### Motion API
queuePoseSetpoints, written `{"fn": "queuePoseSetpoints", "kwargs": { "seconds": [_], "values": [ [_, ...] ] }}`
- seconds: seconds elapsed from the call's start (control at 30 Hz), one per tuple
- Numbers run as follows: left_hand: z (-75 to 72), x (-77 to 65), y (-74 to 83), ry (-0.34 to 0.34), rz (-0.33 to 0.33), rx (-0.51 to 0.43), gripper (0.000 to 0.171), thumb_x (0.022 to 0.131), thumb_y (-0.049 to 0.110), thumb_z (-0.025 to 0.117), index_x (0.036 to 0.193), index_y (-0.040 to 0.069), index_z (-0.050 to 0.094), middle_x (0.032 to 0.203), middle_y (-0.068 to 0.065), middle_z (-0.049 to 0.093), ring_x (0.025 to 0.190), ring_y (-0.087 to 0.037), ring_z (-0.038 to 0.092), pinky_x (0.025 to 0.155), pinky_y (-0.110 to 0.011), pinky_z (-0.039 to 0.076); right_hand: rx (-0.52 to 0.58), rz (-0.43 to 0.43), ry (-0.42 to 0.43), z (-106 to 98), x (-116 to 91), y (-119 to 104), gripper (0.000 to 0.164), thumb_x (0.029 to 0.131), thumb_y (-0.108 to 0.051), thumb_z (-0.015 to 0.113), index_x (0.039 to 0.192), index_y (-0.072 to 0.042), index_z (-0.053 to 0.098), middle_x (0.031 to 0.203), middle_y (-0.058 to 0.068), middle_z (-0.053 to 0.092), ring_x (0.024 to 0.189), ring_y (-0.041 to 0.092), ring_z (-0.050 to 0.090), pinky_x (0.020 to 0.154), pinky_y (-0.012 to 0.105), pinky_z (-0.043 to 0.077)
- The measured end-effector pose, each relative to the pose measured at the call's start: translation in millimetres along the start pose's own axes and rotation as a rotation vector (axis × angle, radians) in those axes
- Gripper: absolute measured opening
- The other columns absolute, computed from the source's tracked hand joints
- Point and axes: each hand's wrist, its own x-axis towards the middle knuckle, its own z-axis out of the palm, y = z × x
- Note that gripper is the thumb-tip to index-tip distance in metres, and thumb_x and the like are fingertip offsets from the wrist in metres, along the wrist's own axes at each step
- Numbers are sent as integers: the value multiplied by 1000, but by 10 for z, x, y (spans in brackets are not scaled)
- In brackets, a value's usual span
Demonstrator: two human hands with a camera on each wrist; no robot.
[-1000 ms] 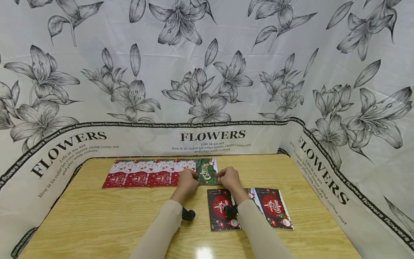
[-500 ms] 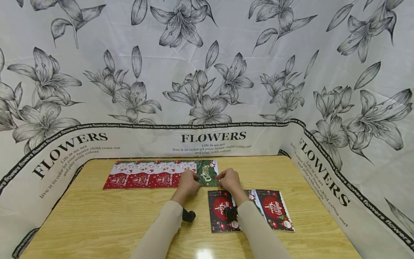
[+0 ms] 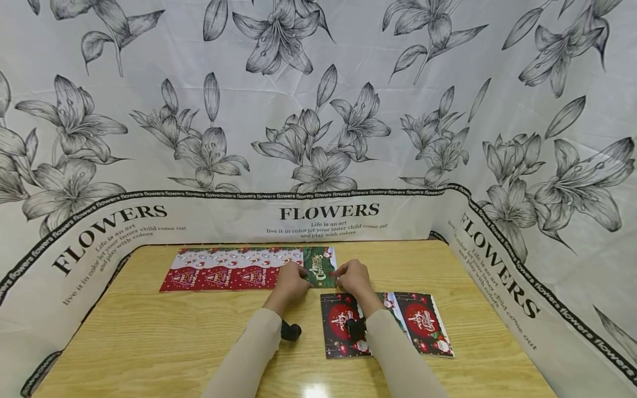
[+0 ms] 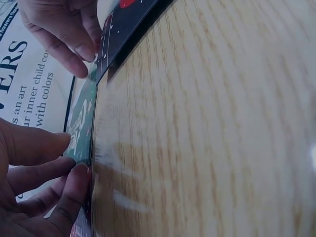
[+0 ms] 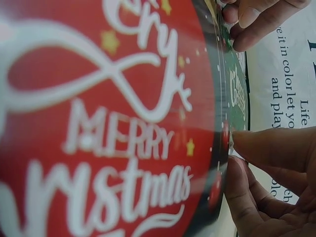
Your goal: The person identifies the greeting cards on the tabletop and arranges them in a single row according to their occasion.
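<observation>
Head view: since a second ago, your left hand point(image 3: 291, 281) and right hand point(image 3: 354, 276) have scarcely moved; the green card point(image 3: 317, 267) lies at the right end of the red-and-white cards point(image 3: 219, 271), apparently near-settled. Left wrist view: your left fingers appear to pinch its left end. Right wrist view: your right thumb and finger pinch its near right corner. No container seen.
</observation>
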Motion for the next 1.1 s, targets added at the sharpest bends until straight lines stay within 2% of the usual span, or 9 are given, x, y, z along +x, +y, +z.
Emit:
{"fn": "queuePoseSetpoints", "kwargs": {
  "seconds": [0.1, 0.33, 0.67, 0.77, 0.9, 1.1],
  "values": [
    [-1, 8, -6, -5, -1, -1, 34, 85, -3, 76, 119, -9, 74, 115, -22, 71, 112, -38, 67, 94, -50, 58, 1, -7, -1, -1, 3, 7, 15, 85, 7, 78, 99, 2, 81, 106, 19, 74, 79, 25, 61, 58, 31, 49],
    [-10, 4, -6, -12, 12, -3, 36, 83, -4, 78, 118, -10, 73, 114, -23, 71, 111, -40, 67, 97, -51, 56, 44, 9, -13, -10, -8, -3, 18, 85, 10, 75, 99, 2, 81, 105, 20, 74, 66, 21, 56, 52, 30, 43],
    [16, -13, -14, -1, 11, -30, 38, 84, -3, 78, 120, -12, 71, 116, -23, 69, 113, -39, 65, 101, -50, 54, 63, -18, 4, -13, -43, 21, 14, 89, 7, 74, 100, 4, 80, 100, 19, 74, 68, 20, 62, 55, 30, 49],
    [26, -20, -23, 3, 15, -35, 35, 87, -1, 78, 120, -10, 72, 115, -21, 70, 112, -37, 65, 98, -50, 55, 70, -25, 15, -24, -64, 27, 13, 90, 4, 75, 102, 4, 80, 96, 17, 73, 70, 21, 67, 58, 31, 53],
    [26, -55, -8, 21, 51, -36, 30, 89, 2, 79, 117, -7, 74, 109, -18, 70, 102, -33, 66, 89, -48, 58, 70, -41, 42, -63, -101, 6, 16, 90, 0, 78, 105, 4, 80, 96, 15, 73, 79, 24, 70, 66, 35, 57],
    [31, -160, 75, 26, 100, -70, 26, 91, 3, 79, 115, -7, 75, 98, -14, 71, 84, -21, 64, 74, -37, 56, 57, -96, 82, -141, -169, 1, 18, 90, -1, 78, 107, 5, 79, 95, 14, 74, 86, 28, 67, 67, 37, 56]
  ]
}}
